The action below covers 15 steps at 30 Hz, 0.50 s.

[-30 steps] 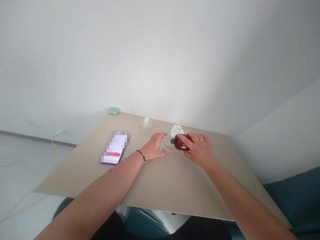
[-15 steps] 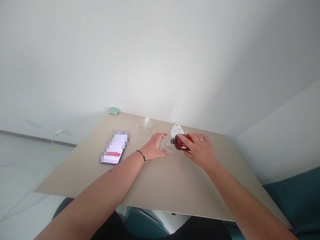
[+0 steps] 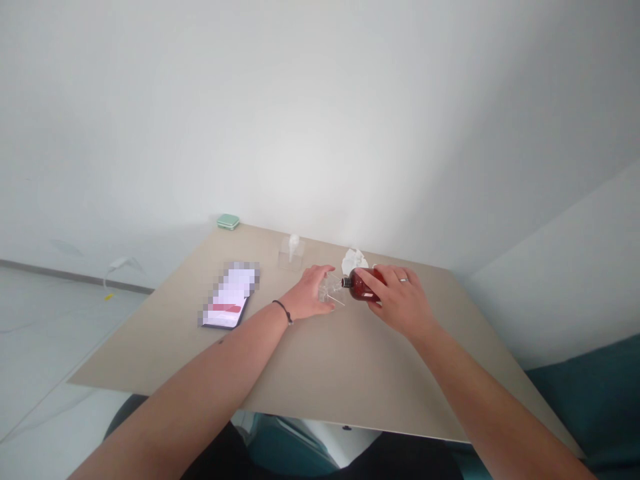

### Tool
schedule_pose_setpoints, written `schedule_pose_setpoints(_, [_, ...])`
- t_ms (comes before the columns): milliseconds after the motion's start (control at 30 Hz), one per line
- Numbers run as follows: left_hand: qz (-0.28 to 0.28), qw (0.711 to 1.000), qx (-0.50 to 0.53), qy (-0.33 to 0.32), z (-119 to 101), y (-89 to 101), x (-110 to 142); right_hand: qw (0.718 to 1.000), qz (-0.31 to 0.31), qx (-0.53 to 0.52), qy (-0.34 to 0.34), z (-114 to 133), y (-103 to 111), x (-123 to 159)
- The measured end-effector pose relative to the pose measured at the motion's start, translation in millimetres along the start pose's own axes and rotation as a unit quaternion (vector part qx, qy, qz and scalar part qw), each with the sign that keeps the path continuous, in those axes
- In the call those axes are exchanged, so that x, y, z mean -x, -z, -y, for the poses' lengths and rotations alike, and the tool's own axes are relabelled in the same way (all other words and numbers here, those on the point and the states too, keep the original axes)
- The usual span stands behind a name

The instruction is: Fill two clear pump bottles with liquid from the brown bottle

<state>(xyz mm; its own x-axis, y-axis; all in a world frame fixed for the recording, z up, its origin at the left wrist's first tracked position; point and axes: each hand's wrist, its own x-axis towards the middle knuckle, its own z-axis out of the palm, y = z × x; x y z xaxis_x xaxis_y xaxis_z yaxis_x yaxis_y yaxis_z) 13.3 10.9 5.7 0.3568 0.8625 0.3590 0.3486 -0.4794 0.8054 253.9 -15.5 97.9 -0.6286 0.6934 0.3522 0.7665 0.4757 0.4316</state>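
Note:
My right hand (image 3: 397, 300) grips a small brown bottle (image 3: 361, 283), tipped on its side with its dark neck pointing left. The neck meets a small clear container (image 3: 329, 291) that my left hand (image 3: 309, 295) holds with curled fingers on the beige table (image 3: 320, 353). A thin clear stick pokes out near the container. A ring shows on my right hand and a black band on my left wrist.
A phone (image 3: 229, 295) with a lit screen lies left of my hands. A clear pump bottle (image 3: 291, 252) and a crumpled white tissue (image 3: 353, 260) sit behind them. A green case (image 3: 228, 221) rests at the far left corner. White walls stand close behind the table.

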Motion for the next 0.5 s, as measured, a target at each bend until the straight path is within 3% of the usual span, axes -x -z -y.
schedule_pose_setpoints(500, [0.0,1.0,0.0,-0.001,-0.8,0.3,-0.1,1.0,0.001,-0.001,0.002,0.6,2.5,-0.5])
